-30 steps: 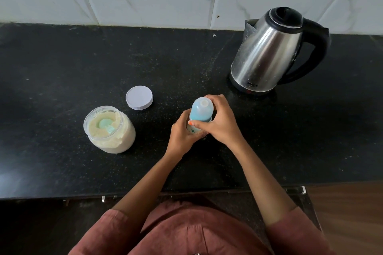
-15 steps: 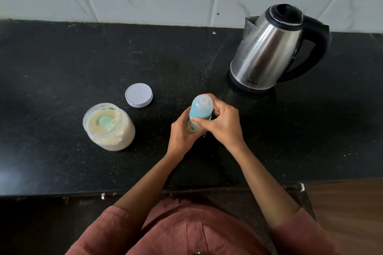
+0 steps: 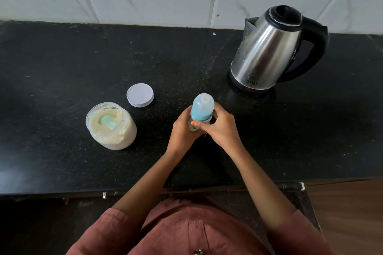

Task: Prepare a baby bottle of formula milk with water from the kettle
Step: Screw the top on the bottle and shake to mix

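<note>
Baby bottle [image 3: 202, 109] upright on black countertop [image 3: 62, 58], near the front edge, middle of the view. Well behind and to the right, steel kettle [image 3: 267, 51] on its base, lid down, handle turned away from the bottle, nothing touching it. To the left, clear formula jar [image 3: 116, 136], open, packed near the brim with pale powder. Left hand [image 3: 182, 130] wrapped round the bottle's lower body, fingers curled behind it. Right hand [image 3: 221, 128] closed on the blue collar and cap, thumb pressed across the front, fingers round the far side. Between jar and bottle, set a little further back, white jar lid [image 3: 140, 95], flat on the counter, apart from both. Smallest, green scoop [image 3: 106, 121] lying on top of the powder inside the jar.

Judged by the layout: early going. Done so far: jar opened, scoop within reach. Bottle top on, both hands set for a twist, most likely for removal, possibly for tightening. Contents hidden behind the hands; no telling of water or powder inside. Left, by this reading: uncap, pour from the kettle, scoop in formula, recap, shake.
</note>
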Available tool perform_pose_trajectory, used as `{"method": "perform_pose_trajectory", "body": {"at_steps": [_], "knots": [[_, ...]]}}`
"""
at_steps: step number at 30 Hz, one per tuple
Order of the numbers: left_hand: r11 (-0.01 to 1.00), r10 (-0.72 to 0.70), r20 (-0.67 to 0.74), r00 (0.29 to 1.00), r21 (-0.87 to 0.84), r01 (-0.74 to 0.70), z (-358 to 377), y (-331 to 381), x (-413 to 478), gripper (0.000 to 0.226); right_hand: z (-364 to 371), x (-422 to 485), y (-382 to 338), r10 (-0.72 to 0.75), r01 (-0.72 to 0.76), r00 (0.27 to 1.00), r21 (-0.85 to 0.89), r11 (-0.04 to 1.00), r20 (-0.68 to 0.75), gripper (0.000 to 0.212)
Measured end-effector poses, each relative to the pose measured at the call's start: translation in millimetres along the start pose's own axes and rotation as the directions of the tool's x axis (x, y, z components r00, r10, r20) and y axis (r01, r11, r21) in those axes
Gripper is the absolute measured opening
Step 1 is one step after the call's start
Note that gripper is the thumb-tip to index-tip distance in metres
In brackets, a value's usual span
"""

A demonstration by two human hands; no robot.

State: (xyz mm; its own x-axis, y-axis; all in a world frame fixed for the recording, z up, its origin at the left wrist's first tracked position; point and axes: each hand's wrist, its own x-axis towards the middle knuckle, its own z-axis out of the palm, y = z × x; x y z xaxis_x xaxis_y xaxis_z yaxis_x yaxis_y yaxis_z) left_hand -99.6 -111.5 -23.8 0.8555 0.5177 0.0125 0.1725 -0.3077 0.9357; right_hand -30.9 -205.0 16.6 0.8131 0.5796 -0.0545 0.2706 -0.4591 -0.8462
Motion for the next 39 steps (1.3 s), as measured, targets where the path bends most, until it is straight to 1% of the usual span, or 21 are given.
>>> {"method": "perform_pose_trajectory", "body": {"at_steps": [4,6,7,10,12,16,18,19,21,23,24,26,28,29,31,33,34,35,36,38,39], "knots": [[0.989,0.017,0.079,0.997,0.147,-0.028,-19,-7,-3,0.073,4,-1,5,0.005,-0.004,1.0,0.042,0.999,-0.02,0.067],[0.974,0.009,0.092,0.996,0.224,-0.03,-34,-13,-4,0.07,6,-2,7,0.008,-0.007,1.0,0.082,0.997,-0.005,0.067],[0.969,0.009,0.067,0.998,0.244,-0.026,-41,-16,-5,0.066,8,-3,9,0.004,-0.004,1.0,0.105,0.995,-0.002,0.068],[0.965,0.003,-0.077,0.997,0.263,0.017,-58,-24,-6,0.05,13,-4,12,-0.009,0.01,1.0,0.147,0.989,-0.01,0.074],[0.949,0.001,-0.117,0.993,0.313,0.036,-61,-30,-5,0.045,19,-4,16,-0.005,0.009,1.0,0.143,0.99,-0.031,0.075],[0.856,0.009,-0.036,0.999,0.517,0.011,-62,-46,-4,0.049,26,-2,18,-0.009,0.024,0.994,0.132,0.991,-0.107,0.063],[0.796,-0.02,0.024,1.0,0.605,0.001,-61,-53,-4,0.051,23,-1,17,0.022,0.001,0.992,0.176,0.984,-0.124,0.058],[0.762,-0.034,0.051,0.998,0.648,-0.007,-61,-56,-4,0.052,20,0,17,0.068,-0.037,0.99,0.235,0.971,-0.125,0.054],[0.711,-0.06,0.083,0.995,0.703,-0.016,-59,-59,-4,0.053,13,1,13,0.2,-0.148,0.977,0.437,0.887,-0.076,0.042],[0.677,-0.075,0.087,0.993,0.736,-0.013,-57,-60,-4,0.053,4,1,5,0.31,-0.259,0.95,0.632,0.73,0.031,0.028],[0.662,-0.074,0.083,0.994,0.75,-0.014,-56,-61,-3,0.053,-1,2,1,0.345,-0.299,0.935,0.7,0.649,0.079,0.022],[0.642,-0.068,0.079,0.995,0.767,-0.017,-55,-62,-2,0.053,-9,3,-5,0.374,-0.353,0.911,0.8,0.485,0.175,0.019],[0.628,-0.073,0.089,0.993,0.778,-0.023,-55,-64,-1,0.054,-13,4,-7,0.362,-0.384,0.894,0.869,0.312,0.265,0.032],[0.62,-0.073,0.092,0.993,0.784,-0.027,-55,-65,-1,0.057,-14,4,-8,0.347,-0.395,0.889,0.885,0.246,0.3,0.042],[0.609,-0.061,0.093,0.994,0.792,-0.037,-55,-66,-1,0.073,-18,4,-11,0.322,-0.387,0.892,0.905,0.176,0.318,0.057],[0.607,-0.061,0.092,0.994,0.794,-0.036,-54,-68,-1,0.079,-23,6,-11,0.297,-0.343,0.908,0.931,0.125,0.295,0.068],[0.607,-0.06,0.09,0.994,0.794,-0.036,-54,-68,-1,0.079,-25,6,-12,0.299,-0.33,0.911,0.937,0.117,0.284,0.071],[0.61,-0.059,0.088,0.994,0.792,-0.034,-54,-68,0,0.079,-24,5,-14,0.303,-0.332,0.911,0.933,0.138,0.28,0.066],[0.61,-0.06,0.085,0.995,0.792,-0.031,-54,-68,0,0.078,-21,1,-14,0.308,-0.343,0.912,0.916,0.206,0.272,0.055],[0.615,-0.071,0.084,0.994,0.788,-0.023,-55,-66,0,0.069,-10,-11,-16,0.273,-0.389,0.916,0.817,0.424,0.295,0.041],[0.618,-0.084,0.086,0.993,0.786,-0.016,-55,-65,0,0.062,-6,-16,-19,0.235,-0.373,0.928,0.758,0.536,0.29,0.038]]}}
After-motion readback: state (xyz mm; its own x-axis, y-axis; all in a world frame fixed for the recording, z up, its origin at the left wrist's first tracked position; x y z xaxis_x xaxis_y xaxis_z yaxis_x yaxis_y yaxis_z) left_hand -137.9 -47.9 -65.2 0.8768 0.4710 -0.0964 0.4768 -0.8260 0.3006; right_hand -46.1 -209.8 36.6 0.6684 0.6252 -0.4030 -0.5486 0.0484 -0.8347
